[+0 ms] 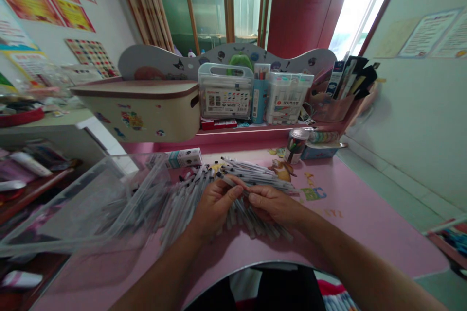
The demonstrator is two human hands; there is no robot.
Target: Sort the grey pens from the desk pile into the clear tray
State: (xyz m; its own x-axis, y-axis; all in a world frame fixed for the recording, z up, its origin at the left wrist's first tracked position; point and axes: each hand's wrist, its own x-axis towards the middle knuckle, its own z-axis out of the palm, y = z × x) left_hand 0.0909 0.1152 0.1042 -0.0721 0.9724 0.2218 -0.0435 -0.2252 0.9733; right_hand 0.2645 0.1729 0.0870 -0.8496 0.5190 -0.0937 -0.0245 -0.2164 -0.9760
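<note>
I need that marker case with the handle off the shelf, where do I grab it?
Grip the white handle over the lid of the marker case, from above: it stands upright, close between a storage box and a blue pen holder.

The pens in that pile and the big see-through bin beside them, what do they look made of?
The pens look like plastic: pale, smooth barrels with dark tips, though blur leaves the finish open. The bin seems to be clear, glossy plastic: pens show through its wall, and soft glare lies on it.
</note>
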